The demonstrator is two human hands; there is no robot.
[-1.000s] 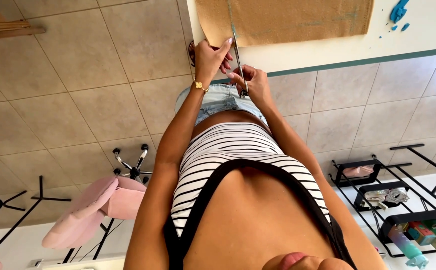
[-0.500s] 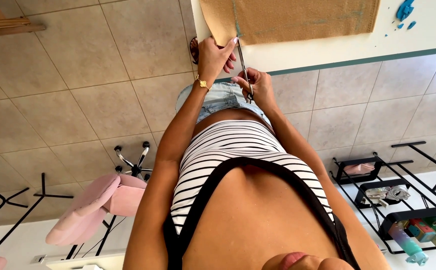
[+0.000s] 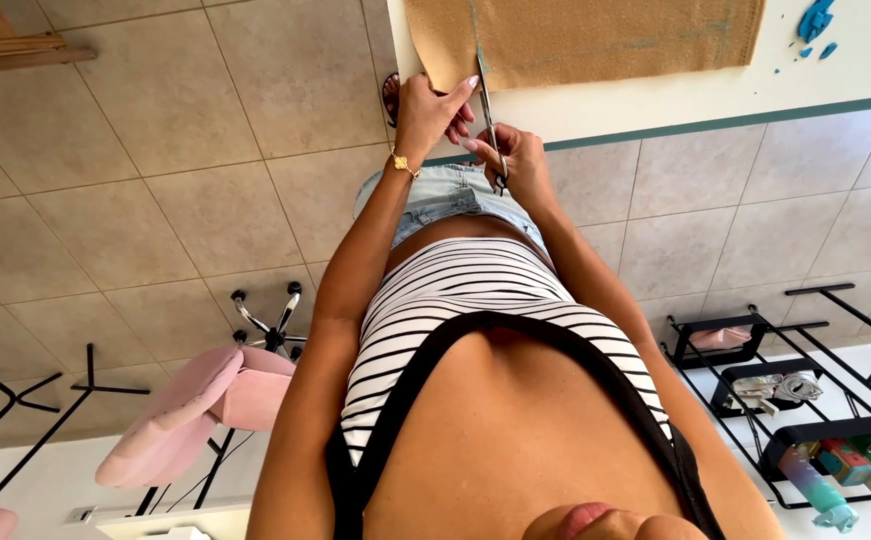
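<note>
We are looking down our own front, so the table edge sits at the top of the view and the floor fills the rest. Our left hand (image 3: 431, 115) pinches the near corner of a tan, coarse-woven sheet of fabric (image 3: 596, 40) between thumb and fingers, lifting that edge a little off the white tabletop (image 3: 656, 100); held like this, the cloth stays taut where the blades meet it. Our right hand (image 3: 516, 160) is closed through the dark loops of a pair of slim metal scissors (image 3: 488, 110), fingers curled, with the blades pointing away from us into the fabric, just to the right of the left hand's fingertips. The blades lie along a faint bluish line drawn across the cloth, which seems to be why they are angled so. We cannot tell how far apart the blades stand.

Well beyond the right hand, at the far end of the table, lie small blue scraps (image 3: 816, 20). Down by our right side stands a black wire shelf rack (image 3: 806, 400) holding small bottles and oddments. Below our left arm sits a pink upholstered swivel chair (image 3: 196, 410) on a beige tiled floor (image 3: 156, 200).
</note>
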